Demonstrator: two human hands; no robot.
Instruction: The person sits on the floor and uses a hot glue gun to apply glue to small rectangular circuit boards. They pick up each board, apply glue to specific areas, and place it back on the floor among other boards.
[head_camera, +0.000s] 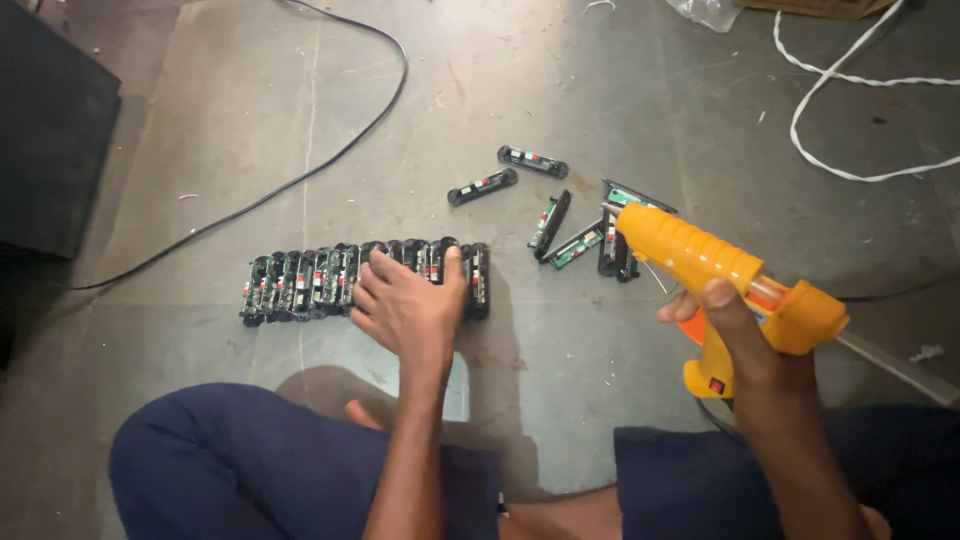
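Head view: row of small black modules pressed flat, glue gun held beside it

Head-camera picture, read from the fingers outward: the fingers of the left hand (410, 305) are spread apart and laid flat on the right part of a row of black modules (300, 283), nothing being gripped; the thumb is set against the module near the row's right end. The row is lined up side by side on the grey floor (250, 110), just in front of the knees in dark blue trousers (220, 465). The fingers of the right hand (745, 340) are clamped round the handle of an orange glue gun (700, 255); its nozzle is pointed left, at a loose scatter of modules (560, 215) lying apart from the row. A clear glue stick (890, 365) is seen projecting from the gun's back. A black cable (330, 155) is run across the floor further off; a white cord (830, 95) is looped at the upper right.
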